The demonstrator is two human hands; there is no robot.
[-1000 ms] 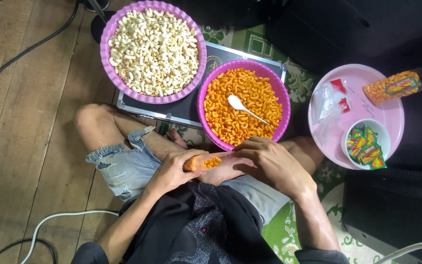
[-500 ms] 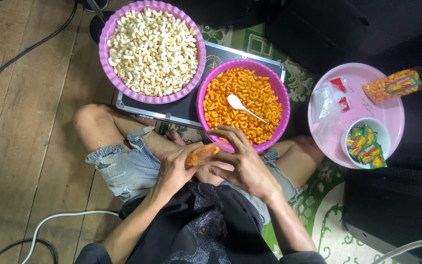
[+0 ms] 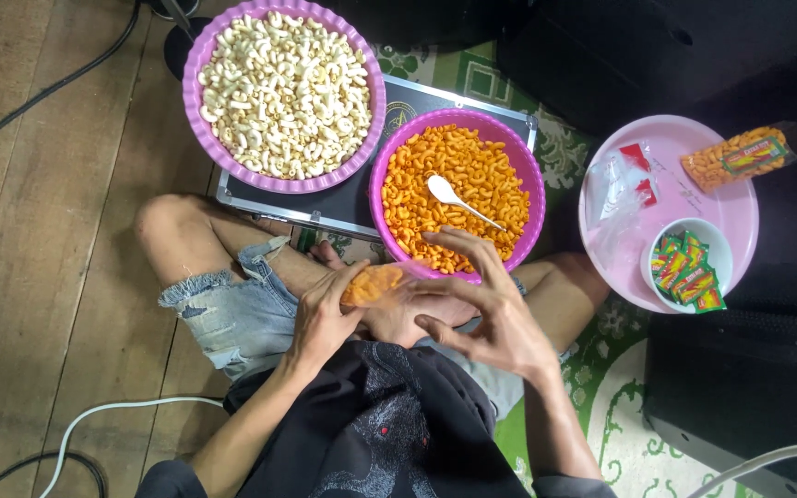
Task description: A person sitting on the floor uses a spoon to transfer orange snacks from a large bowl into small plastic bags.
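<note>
Head view: the left hand point(image 3: 325, 314) has its fingers curled around 1 small clear bag point(image 3: 373, 284) of orange snacks, gripping it over the lap, just below the rim of the orange bowl. The right hand point(image 3: 481, 304) holds nothing that can be made out; its fingers are spread and loose, fingertips point(image 3: 435, 238) reaching over the bag's right end and the bowl rim, palm turned down. Both forearms run up from the lower edge, elbows bent, meeting in front of a black shirt point(image 3: 380, 433). The person sits cross-legged in denim shorts point(image 3: 223, 309).

2 purple bowls stand ahead on a dark case point(image 3: 343, 198): 1 bowl point(image 3: 518, 161) holds orange snacks with 1 white spoon point(image 3: 454, 198) lying on them; the other bowl point(image 3: 197, 69), to its left, holds pale snacks. Well to the right sits 1 pink tray point(image 3: 740, 226) carrying 1 filled snack packet point(image 3: 740, 157), some empty clear bags point(image 3: 620, 180) and 1 white cup point(image 3: 707, 238) of small colourful sachets point(image 3: 684, 267). Cables point(image 3: 39, 88) cross the wood floor point(image 3: 39, 277).
</note>
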